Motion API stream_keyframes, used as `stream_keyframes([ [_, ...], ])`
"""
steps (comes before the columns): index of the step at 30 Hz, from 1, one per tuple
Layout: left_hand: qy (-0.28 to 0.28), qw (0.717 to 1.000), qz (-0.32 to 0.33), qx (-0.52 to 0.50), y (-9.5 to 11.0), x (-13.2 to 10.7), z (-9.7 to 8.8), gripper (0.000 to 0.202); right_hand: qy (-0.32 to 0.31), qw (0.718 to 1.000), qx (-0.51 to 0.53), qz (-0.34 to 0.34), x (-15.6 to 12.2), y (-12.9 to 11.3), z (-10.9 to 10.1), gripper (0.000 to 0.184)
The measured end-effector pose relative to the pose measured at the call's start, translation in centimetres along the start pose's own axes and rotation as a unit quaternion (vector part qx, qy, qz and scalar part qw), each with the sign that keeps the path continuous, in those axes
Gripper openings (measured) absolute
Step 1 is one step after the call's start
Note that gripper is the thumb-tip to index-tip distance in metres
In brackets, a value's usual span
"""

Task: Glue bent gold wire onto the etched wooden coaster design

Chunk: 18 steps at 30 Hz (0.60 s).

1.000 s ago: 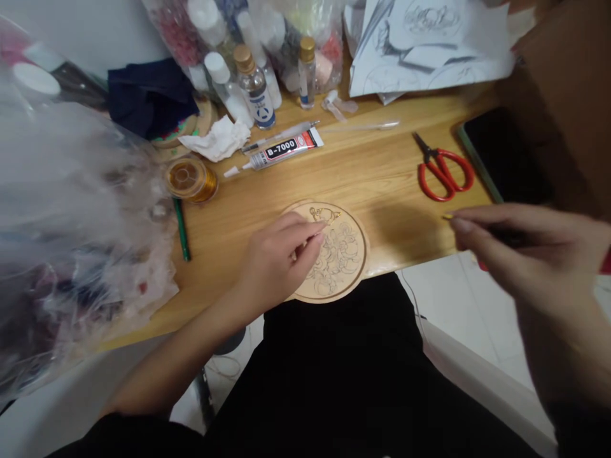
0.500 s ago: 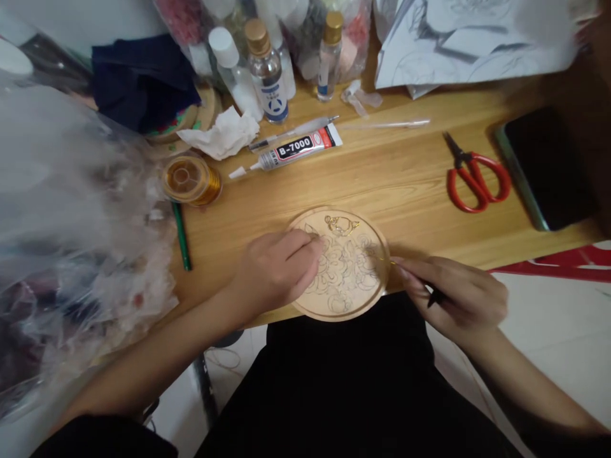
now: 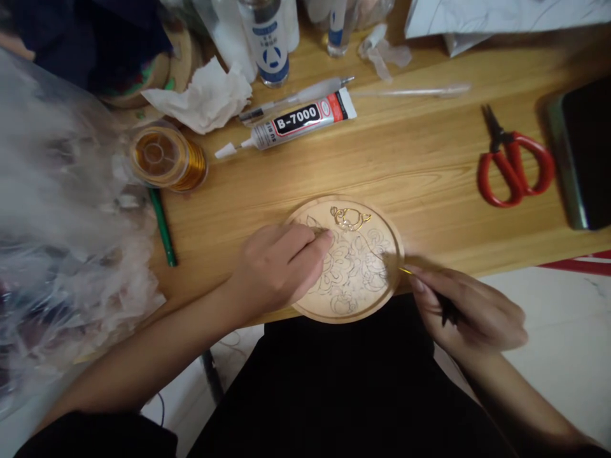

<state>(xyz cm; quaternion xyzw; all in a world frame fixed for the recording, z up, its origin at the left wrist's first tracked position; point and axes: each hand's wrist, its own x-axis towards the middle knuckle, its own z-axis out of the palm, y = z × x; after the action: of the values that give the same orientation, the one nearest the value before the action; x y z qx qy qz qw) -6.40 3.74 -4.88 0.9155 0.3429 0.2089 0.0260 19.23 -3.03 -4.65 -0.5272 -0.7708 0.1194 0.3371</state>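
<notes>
A round wooden plaque [image 3: 351,305] with a raised rim and pencilled flower drawings lies at the desk's front edge, partly over my lap. Near its top, gold wire [image 3: 351,219] is shaped into a small outlined figure. My left hand [image 3: 289,261] rests on the plaque's left side, thumb and fingers pinched together just below that figure; what they hold is hidden. At the right rim, my right hand [image 3: 470,305] is closed. A short gold wire end [image 3: 405,270] pokes out from its fingertips, and a dark slender tool [image 3: 449,313] shows under the palm.
Behind the plaque lie a B-7000 glue tube [image 3: 303,124], a pen [image 3: 305,95] and a clear stick [image 3: 429,91]. Left are a gold wire spool [image 3: 167,159], green stick [image 3: 163,229], crumpled tissue [image 3: 205,95] and plastic bags [image 3: 71,222]. Right are red-handled scissors [image 3: 515,165] and a phone [image 3: 587,152].
The view has moved closer and lower over the desk. My right hand has shifted slightly right, away from the plaque's rim. My left hand keeps its pinch on the plaque.
</notes>
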Motion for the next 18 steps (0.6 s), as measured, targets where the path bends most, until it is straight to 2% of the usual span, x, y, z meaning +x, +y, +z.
stream_keyframes([
  [6, -0.021, 1.0, 0.0, -0.005, 0.03, 0.13, -0.41, 0.017, 0.018, 1.0, -0.008, -0.015, 0.03, -0.15, 0.55, 0.043],
  [12, -0.015, 1.0, 0.006, 0.001, 0.03, 0.23, -0.38, 0.017, -0.004, 0.999, -0.043, -0.007, 0.33, -0.27, 0.17, 0.053],
  [18, -0.018, 1.0, 0.005, 0.005, -0.01, 0.31, -0.28, 0.015, -0.007, 0.999, -0.033, -0.033, 0.18, -0.04, 0.22, 0.06],
])
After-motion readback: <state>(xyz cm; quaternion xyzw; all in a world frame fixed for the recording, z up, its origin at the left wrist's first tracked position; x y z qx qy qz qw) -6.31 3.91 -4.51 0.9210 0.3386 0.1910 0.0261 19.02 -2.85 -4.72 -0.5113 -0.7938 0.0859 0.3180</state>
